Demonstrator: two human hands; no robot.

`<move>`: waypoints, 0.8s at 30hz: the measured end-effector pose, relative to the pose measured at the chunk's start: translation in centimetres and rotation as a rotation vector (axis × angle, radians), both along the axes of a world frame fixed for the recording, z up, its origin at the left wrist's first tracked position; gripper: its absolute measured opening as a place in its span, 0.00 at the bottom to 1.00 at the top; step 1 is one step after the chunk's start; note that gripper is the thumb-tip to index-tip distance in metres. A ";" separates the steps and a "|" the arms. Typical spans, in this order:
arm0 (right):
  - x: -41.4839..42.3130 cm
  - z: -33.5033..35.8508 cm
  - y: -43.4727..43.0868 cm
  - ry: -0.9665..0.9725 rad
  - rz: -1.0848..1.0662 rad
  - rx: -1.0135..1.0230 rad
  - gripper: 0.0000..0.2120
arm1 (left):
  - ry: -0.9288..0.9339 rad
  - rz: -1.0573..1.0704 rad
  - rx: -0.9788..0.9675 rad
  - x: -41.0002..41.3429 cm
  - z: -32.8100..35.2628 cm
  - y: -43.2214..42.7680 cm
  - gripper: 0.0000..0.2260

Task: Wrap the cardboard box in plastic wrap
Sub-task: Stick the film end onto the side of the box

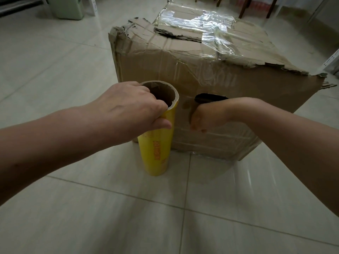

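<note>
Fingers (162, 105) of the left hand (126, 109) are hooked into the open brown core of the upright yellow roll of plastic wrap (157, 149), with the thumb clamped on its outer yellow wall; we record a firm grip at the roll's top end. The roll stands on the pale tiled floor (73, 208), just beside the near left corner of the battered brown cardboard box (229, 85), which lies at 12 o'clock from both hands. At 3 o'clock from the roll, the right hand (207, 115) is set against the box's near face, directly below the dark oval handle hole (211, 98). Its fingers (195, 125) bend downward with tips on the cardboard; whether they pinch any film we cannot tell. We note clear crinkled film (211, 28) across the box top, toward 1 o'clock.
</note>
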State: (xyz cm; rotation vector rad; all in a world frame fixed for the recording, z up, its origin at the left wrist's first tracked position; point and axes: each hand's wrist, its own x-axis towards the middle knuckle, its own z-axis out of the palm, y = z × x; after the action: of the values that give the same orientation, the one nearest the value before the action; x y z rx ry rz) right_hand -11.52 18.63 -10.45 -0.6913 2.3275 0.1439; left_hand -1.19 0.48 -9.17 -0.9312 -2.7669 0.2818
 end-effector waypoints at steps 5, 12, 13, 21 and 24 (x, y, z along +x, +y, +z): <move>1.4 -0.8 0.3 0.283 -0.004 -0.375 0.13 | 0.017 0.048 -0.010 -0.1 0.4 0.3 0.18; 2.3 -7.6 5.2 -0.061 0.094 0.236 0.14 | -0.095 0.017 0.165 -0.5 0.3 -0.3 0.24; 2.2 -9.0 5.8 -0.063 0.070 0.309 0.15 | -0.105 0.007 0.181 -0.8 0.2 -0.6 0.25; -0.8 -14.9 5.4 0.020 -0.030 0.258 0.18 | -0.018 -0.144 0.137 -1.4 -0.4 -1.6 0.14; -1.3 -14.7 3.4 -0.023 -0.050 0.253 0.20 | 0.002 -0.144 0.150 -1.3 -0.6 -1.5 0.15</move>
State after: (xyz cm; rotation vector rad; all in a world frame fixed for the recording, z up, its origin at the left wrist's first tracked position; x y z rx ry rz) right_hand -12.86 22.07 -25.16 -0.5052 2.2507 0.3974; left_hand -2.53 -1.04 -9.74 -1.0825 -2.6581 0.0518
